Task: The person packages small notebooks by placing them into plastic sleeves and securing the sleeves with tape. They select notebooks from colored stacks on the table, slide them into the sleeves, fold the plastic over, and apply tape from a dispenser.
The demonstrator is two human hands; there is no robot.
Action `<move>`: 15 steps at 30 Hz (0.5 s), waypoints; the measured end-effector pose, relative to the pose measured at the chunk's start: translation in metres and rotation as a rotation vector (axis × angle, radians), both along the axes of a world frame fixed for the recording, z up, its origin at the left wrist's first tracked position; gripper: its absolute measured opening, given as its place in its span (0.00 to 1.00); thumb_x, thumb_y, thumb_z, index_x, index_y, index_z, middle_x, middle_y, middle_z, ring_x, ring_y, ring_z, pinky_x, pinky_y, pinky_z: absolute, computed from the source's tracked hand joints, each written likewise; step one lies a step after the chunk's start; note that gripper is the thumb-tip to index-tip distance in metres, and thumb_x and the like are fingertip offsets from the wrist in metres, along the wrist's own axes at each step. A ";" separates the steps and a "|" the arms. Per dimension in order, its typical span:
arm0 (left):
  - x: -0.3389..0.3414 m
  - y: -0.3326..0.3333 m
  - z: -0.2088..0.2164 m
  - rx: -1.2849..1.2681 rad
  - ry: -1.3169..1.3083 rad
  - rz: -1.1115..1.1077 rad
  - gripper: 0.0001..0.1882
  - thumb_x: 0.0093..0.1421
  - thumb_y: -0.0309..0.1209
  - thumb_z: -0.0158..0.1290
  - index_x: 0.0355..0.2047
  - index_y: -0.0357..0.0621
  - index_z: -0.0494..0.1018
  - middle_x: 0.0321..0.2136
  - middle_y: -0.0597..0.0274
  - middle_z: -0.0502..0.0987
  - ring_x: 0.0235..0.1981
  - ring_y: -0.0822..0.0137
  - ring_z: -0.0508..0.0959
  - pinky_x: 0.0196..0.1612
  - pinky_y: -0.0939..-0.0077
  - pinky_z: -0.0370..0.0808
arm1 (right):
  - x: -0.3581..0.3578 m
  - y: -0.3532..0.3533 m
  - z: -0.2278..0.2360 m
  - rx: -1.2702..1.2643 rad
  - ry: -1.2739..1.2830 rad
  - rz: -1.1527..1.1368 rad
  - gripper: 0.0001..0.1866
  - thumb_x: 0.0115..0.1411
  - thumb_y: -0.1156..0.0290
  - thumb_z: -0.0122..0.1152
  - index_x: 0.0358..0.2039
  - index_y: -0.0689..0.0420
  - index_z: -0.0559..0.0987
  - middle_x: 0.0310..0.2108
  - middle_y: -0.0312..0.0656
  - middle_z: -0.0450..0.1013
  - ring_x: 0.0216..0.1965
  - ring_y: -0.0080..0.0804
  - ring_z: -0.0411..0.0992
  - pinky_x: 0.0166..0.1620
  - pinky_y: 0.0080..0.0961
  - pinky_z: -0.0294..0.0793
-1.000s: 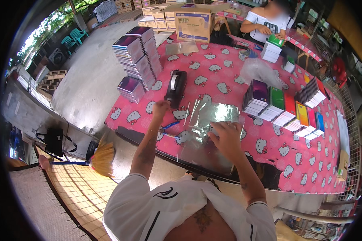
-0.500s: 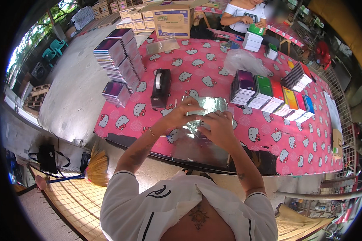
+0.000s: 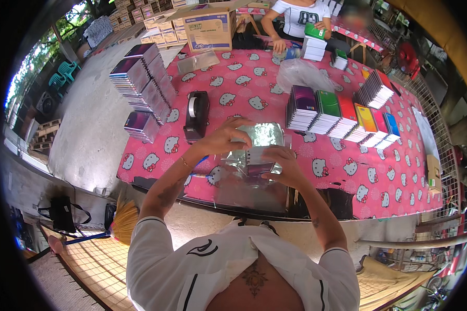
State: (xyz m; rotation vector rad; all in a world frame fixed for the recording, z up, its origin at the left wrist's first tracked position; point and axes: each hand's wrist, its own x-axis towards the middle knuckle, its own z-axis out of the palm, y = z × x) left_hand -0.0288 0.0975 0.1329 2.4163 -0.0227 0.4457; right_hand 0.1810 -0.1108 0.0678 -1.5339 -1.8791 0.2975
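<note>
On the table's near side, a small spiral notebook with a purple cover lies on a stack of clear plastic sleeves, whose film shines with glare. My right hand grips the notebook's right side, thumb near its lower corner and fingers farther up. At the upper left of the notebook, my left hand hovers over the film with bent fingers apart. Nothing shows between them. Left of that hand stands a black tape dispenser with a roll of tape. A blue pen lies partly under my left wrist.
Tall stacks of wrapped notebooks stand at the left. Coloured notebook stacks line the right side, near a crumpled clear bag. A cardboard box stands at the far edge. Across the table a co-worker handles green notebooks.
The hands have moved apart, and the purple notebook now shows between them. My view has shifted slightly. The co-worker has reached one hand down to the table.
</note>
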 end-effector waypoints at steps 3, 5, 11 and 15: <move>0.021 -0.013 -0.012 0.101 -0.019 0.059 0.09 0.54 0.27 0.61 0.35 0.55 0.80 0.64 0.52 0.61 0.66 0.48 0.57 0.66 0.49 0.53 | -0.001 -0.001 -0.001 -0.046 0.007 0.055 0.31 0.45 0.55 0.75 0.51 0.48 0.81 0.67 0.45 0.57 0.67 0.51 0.57 0.67 0.50 0.54; 0.034 -0.027 -0.028 0.185 -0.060 0.105 0.08 0.54 0.29 0.62 0.35 0.55 0.80 0.65 0.51 0.59 0.66 0.46 0.56 0.66 0.46 0.52 | -0.004 -0.002 0.000 -0.053 0.049 0.058 0.30 0.46 0.56 0.75 0.51 0.49 0.81 0.71 0.48 0.50 0.69 0.53 0.53 0.68 0.49 0.53; 0.058 -0.057 -0.056 0.089 -0.081 0.592 0.30 0.54 0.35 0.65 0.57 0.55 0.69 0.65 0.46 0.56 0.64 0.46 0.61 0.61 0.52 0.64 | -0.001 -0.001 -0.020 -0.001 0.270 0.100 0.25 0.51 0.60 0.72 0.50 0.52 0.82 0.73 0.55 0.40 0.72 0.53 0.46 0.68 0.45 0.51; 0.034 -0.030 -0.078 -0.439 -0.160 0.581 0.36 0.57 0.33 0.63 0.63 0.44 0.61 0.56 0.53 0.66 0.55 0.62 0.70 0.52 0.68 0.72 | 0.003 0.025 -0.042 0.042 0.636 -0.017 0.22 0.60 0.57 0.67 0.51 0.55 0.81 0.71 0.53 0.49 0.69 0.46 0.54 0.65 0.37 0.56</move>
